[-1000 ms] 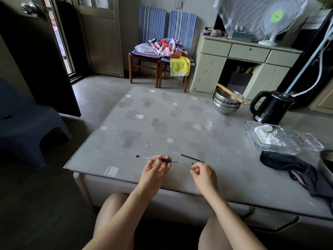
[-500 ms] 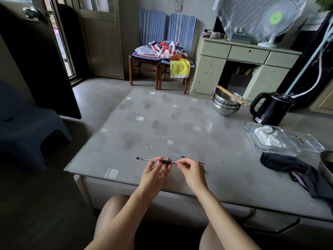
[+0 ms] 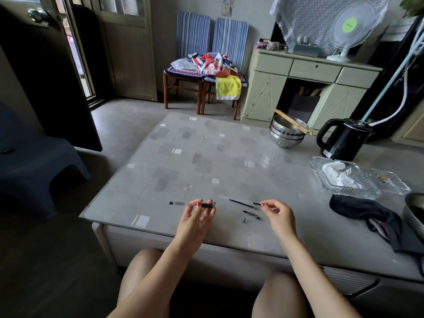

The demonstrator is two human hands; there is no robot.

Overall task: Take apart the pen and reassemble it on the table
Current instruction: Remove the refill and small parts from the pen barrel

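Note:
My left hand (image 3: 195, 218) grips the pen barrel (image 3: 207, 205) by its black grip, just above the grey glass-topped table (image 3: 206, 157). The barrel's clear body runs left to a black end cap (image 3: 171, 203). To its right, my right hand (image 3: 278, 214) pinches a small dark pen part (image 3: 257, 204) between thumb and forefinger. Between the hands, the thin black refill (image 3: 241, 202), a black clip piece (image 3: 251, 214) and a small metal tip (image 3: 244, 219) lie loose on the table.
Stacked steel bowls (image 3: 286, 136) with chopsticks and a black kettle (image 3: 344, 138) stand at the back right. Glass trays (image 3: 344, 180), a dark cloth (image 3: 367, 214) and a metal bowl (image 3: 415, 212) fill the right side. The table's front edge is just under my wrists.
My right hand went to the barrel's tip end, then drew away to the right with a small dark part. The clip piece and metal tip now show on the table.

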